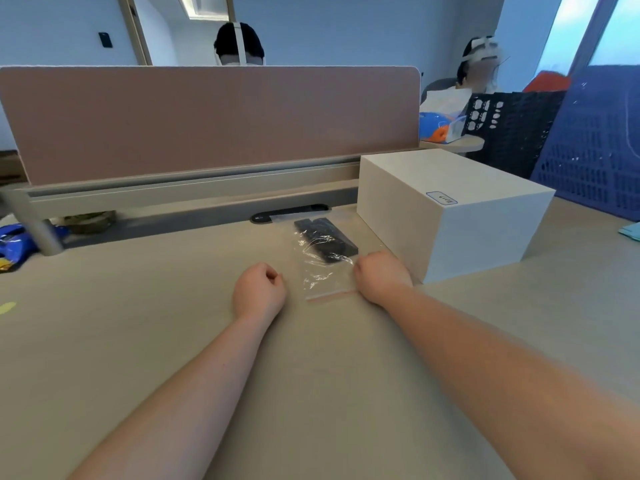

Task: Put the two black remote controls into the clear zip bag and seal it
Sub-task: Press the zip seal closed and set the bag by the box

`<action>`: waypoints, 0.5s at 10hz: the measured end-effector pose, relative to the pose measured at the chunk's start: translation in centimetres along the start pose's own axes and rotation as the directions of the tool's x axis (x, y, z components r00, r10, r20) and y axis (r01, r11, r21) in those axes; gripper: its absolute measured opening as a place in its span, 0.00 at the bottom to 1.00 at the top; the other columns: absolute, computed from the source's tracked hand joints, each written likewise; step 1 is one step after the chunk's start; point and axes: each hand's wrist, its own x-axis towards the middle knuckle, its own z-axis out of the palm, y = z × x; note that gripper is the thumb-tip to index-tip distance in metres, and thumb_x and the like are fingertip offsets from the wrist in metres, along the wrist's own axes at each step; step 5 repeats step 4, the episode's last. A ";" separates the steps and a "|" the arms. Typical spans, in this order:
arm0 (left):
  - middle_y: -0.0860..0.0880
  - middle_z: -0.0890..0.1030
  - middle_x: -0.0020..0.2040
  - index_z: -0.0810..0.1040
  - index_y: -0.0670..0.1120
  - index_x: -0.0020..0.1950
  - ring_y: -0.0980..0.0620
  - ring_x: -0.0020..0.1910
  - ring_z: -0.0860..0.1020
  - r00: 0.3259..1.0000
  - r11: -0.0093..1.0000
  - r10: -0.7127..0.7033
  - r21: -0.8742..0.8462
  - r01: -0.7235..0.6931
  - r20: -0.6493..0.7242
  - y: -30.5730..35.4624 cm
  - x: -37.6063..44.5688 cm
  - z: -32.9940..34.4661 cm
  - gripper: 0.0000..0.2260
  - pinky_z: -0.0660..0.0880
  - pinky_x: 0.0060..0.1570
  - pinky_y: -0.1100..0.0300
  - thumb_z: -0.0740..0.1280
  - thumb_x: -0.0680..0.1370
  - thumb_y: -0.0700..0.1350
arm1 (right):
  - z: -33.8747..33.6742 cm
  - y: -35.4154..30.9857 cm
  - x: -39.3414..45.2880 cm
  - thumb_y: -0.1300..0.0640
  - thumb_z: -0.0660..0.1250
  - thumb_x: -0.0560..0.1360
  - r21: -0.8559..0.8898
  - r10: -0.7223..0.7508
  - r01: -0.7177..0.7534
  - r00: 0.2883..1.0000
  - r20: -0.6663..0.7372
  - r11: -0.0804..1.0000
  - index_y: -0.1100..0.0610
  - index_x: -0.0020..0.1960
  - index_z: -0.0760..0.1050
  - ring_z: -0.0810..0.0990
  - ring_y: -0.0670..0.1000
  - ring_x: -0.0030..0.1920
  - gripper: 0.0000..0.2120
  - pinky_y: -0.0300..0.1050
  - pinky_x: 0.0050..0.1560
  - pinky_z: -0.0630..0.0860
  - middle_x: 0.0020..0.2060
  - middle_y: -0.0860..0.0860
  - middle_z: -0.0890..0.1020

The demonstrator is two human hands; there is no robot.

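- Clear plastic zip bag (323, 268) lies flat on the beige counter (145, 341), toward the far edge, just beside the near-left corner of a white rectangular box (450, 209).
- Two black rectangular remote controls (325, 239) sit side by side inside the bag's far half; their far ends look to be close to the bag's far end.
- Bag's reddish zip strip (330, 296) faces the near edge; cannot tell whether it is pressed shut.
- Left hand (259, 289): loosely clenched fist, resting on the counter just left of the bag, holding nothing visible.
- Right hand (381, 277): curled, knuckles up, at the bag's right edge near the zip strip; fingertips seem to touch the plastic, grip unclear.
- Pinkish-brown fabric divider panel (207, 119) runs along the counter's far edge.
- Blue plastic crate (595, 147) stands at the far right corner.
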 end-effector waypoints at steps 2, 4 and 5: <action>0.42 0.83 0.48 0.80 0.43 0.44 0.41 0.49 0.78 0.999 0.999 0.037 0.031 -0.037 0.008 -0.7 -2.7 -1.6 0.06 0.73 0.45 0.54 0.64 0.75 0.44 | -0.4 0.0 -3.4 0.55 0.52 0.80 0.009 -0.035 0.036 0.997 -0.067 0.999 0.59 0.57 0.75 0.75 0.60 0.58 0.16 0.51 0.57 0.71 0.56 0.58 0.80; 0.43 0.83 0.46 0.80 0.43 0.43 0.41 0.49 0.78 0.994 0.994 0.098 0.048 -0.100 0.046 -1.0 -5.3 -2.9 0.08 0.73 0.44 0.55 0.65 0.75 0.45 | -0.3 0.8 -8.4 0.52 0.54 0.80 0.198 -0.044 0.065 0.993 -0.108 0.978 0.57 0.52 0.76 0.77 0.60 0.57 0.14 0.51 0.54 0.73 0.53 0.57 0.82; 0.43 0.83 0.46 0.80 0.43 0.43 0.41 0.49 0.78 0.994 0.994 0.098 0.048 -0.100 0.046 -1.0 -5.3 -2.9 0.08 0.73 0.44 0.55 0.65 0.75 0.45 | -0.3 0.8 -8.4 0.52 0.54 0.80 0.198 -0.044 0.065 0.993 -0.108 0.978 0.57 0.52 0.76 0.77 0.60 0.57 0.14 0.51 0.54 0.73 0.53 0.57 0.82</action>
